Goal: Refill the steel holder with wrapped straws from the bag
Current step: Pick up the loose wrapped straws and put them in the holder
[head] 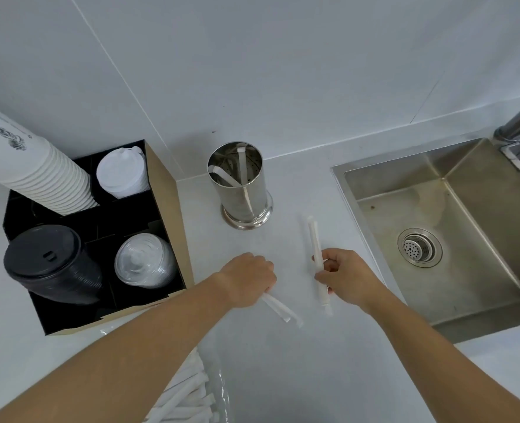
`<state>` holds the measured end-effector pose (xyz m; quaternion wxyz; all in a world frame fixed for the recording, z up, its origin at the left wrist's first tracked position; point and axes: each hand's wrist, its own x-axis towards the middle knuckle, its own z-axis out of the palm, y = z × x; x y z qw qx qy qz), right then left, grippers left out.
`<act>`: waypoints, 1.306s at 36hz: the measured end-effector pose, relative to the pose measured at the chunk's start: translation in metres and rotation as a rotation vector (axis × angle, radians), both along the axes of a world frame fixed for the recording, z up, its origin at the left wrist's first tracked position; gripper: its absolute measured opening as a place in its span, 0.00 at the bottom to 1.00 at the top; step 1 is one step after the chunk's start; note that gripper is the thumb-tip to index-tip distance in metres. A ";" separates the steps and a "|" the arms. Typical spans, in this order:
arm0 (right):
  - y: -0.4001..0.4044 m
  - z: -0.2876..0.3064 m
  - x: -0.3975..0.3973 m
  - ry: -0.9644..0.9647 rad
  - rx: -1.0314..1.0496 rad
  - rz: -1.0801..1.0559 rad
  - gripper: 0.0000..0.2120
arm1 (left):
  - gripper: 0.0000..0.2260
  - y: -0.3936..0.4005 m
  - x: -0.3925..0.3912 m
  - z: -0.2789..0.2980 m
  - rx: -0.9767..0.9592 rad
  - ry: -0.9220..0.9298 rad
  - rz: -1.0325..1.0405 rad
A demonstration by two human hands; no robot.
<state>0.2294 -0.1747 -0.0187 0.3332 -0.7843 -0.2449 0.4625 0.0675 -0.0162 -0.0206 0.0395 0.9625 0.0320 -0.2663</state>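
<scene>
Wrapped straws are in both hands above the counter (283, 377): the right hand (348, 277) has its fingers curled round one straw (316, 257) held nearly upright, its top end leaning toward the steel holder (241, 186), while the left hand (248, 279) is clenched on a small bundle (280, 308) whose ends trail out below the fist toward the person. To do this step well, I would bring the right-hand straw over the holder's open mouth, tip it end-down and let it slide in along the wall, not drop it from a height where it could bounce off the rim; the left bundle should be squared up first so that all its ends enter together. That holder stands upright near the back wall, between the cup and lid organiser (94, 233) and the sink (435, 233), and it looks nearly bare, with only a few straws leaning inside. The clear bag (188, 392) of straws lies at the near edge, under the left forearm.
</scene>
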 end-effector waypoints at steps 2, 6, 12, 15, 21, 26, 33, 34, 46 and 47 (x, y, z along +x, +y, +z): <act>0.001 0.002 0.001 0.015 0.016 -0.016 0.13 | 0.07 0.000 0.001 0.000 0.015 0.019 -0.011; 0.001 0.009 0.003 0.072 0.052 -0.050 0.14 | 0.07 -0.004 -0.002 0.002 -0.040 0.091 0.031; 0.002 0.016 0.005 0.083 0.069 -0.076 0.11 | 0.07 -0.006 -0.017 0.000 -0.130 0.146 0.083; 0.002 0.019 0.005 0.071 0.075 -0.086 0.09 | 0.06 -0.007 -0.020 0.001 -0.144 0.169 0.117; 0.002 0.025 0.007 0.084 0.085 -0.117 0.07 | 0.03 -0.010 -0.024 0.003 -0.204 0.150 0.252; 0.002 0.033 0.009 0.087 0.115 -0.148 0.07 | 0.03 -0.003 -0.032 0.009 -0.326 0.056 0.462; 0.010 0.046 0.011 0.069 0.168 -0.147 0.06 | 0.06 0.007 -0.040 0.023 -0.488 -0.216 0.723; 0.013 0.049 0.011 0.060 0.173 -0.143 0.07 | 0.07 0.007 -0.041 0.026 -0.510 -0.255 0.754; 0.052 0.097 0.003 -0.046 0.324 -0.043 0.15 | 0.13 0.015 -0.036 0.088 -0.688 -0.711 0.937; 0.057 0.102 0.003 -0.050 0.337 -0.035 0.14 | 0.13 0.018 -0.035 0.096 -0.693 -0.748 0.943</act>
